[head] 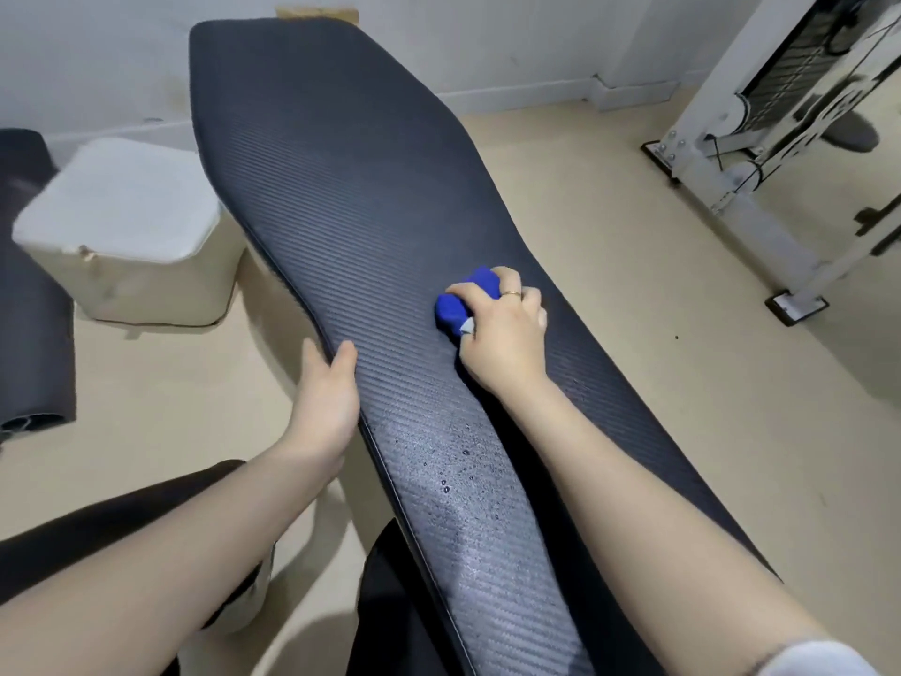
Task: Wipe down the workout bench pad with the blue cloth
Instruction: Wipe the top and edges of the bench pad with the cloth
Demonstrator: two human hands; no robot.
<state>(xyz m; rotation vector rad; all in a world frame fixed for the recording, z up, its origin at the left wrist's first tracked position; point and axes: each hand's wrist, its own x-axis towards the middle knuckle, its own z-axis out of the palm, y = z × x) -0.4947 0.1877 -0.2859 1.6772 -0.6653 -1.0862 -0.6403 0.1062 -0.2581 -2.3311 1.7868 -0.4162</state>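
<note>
A long black bench pad (341, 178) with a ribbed, carbon-weave surface runs from the near right up to the far wall. My right hand (507, 334) presses a bunched blue cloth (465, 300) onto the pad's middle, fingers curled over it and a ring on one finger. My left hand (326, 397) grips the pad's left edge, thumb on top and fingers hidden underneath. Water droplets (458, 470) bead on the pad's surface just nearer than both hands.
A white padded box (131, 236) stands on the beige floor left of the bench. A dark rolled mat (29, 304) lies at the far left. A white machine frame (760, 153) with cables stands at the right. My dark-clothed leg (112, 524) is at the lower left.
</note>
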